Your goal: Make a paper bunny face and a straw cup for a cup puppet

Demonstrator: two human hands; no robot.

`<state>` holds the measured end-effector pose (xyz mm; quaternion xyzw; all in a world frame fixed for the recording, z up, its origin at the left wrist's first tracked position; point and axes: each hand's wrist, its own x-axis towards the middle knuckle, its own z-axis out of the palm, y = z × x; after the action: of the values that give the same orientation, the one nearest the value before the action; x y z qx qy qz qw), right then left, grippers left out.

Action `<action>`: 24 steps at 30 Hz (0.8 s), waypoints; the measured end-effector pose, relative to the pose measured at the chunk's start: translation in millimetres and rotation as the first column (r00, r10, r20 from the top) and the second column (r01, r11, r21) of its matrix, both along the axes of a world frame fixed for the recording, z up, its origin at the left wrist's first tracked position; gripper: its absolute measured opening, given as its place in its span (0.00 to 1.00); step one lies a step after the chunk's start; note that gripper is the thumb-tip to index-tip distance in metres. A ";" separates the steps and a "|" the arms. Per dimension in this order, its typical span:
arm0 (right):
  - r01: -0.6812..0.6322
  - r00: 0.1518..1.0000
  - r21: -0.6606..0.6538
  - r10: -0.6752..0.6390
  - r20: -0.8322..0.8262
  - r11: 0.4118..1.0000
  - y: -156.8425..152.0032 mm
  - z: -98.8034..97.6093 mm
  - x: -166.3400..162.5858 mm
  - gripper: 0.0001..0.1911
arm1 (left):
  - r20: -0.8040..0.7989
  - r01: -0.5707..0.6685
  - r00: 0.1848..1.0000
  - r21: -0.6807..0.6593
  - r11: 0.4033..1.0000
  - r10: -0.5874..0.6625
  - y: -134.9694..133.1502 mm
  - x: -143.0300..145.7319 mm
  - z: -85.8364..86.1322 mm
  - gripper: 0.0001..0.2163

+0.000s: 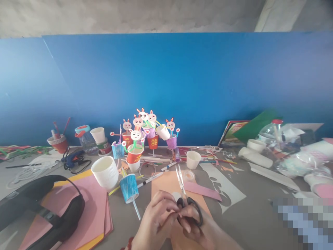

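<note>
Scissors (180,177) with black handles point upward, blades slightly apart, and my right hand (199,225) is closed around the handles. My left hand (159,217) is closed in a pinch beside it, the fingertips of both hands meeting. What the left fingers pinch is hidden. A pale round paper piece (176,197) shows just behind them; I cannot tell whether it is held. Below both hands lies an orange paper sheet (163,182). Left of my hands, a blue-coloured paper cup (129,188) with a white straw (136,209) lies tilted on the table.
Several rabbit-faced cup figures (135,135) stand at the back. Stacked white cups (104,172), a single cup (194,159), a tape roll (189,175), a pink strip (203,191) and cut white paper (226,187) surround the work. Headphones-like black gear (70,218) rests on pink paper (95,208).
</note>
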<state>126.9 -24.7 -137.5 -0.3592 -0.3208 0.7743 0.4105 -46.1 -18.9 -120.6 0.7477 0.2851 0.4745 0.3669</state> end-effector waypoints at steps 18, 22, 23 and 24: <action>-0.002 0.848 0.447 -0.235 0.475 0.894 1.1 -0.4 3.3 0.13 | 0.348 0.093 0.905 -0.723 0.684 0.245 2.7 6.4 -9.8 0.14; 0.002 0.869 0.436 -0.217 0.444 0.900 -1.4 3.2 1.0 0.13 | 0.310 0.043 0.923 -0.671 0.741 0.227 1.1 7.1 -7.1 0.14; 0.003 0.890 0.404 -0.187 0.416 0.915 -2.1 3.2 0.8 0.13 | 0.287 0.016 0.934 -0.631 0.775 0.214 0.6 7.3 -6.5 0.13; 0.008 0.911 0.359 -0.155 0.382 0.933 -2.7 3.0 0.7 0.13 | 0.252 -0.023 0.947 -0.568 0.823 0.201 0.1 7.3 -6.1 0.12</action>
<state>127.7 -27.4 -134.6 -0.4459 -0.5156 0.5955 0.4250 -38.8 -18.8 -126.8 0.5082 0.3957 0.4996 0.5792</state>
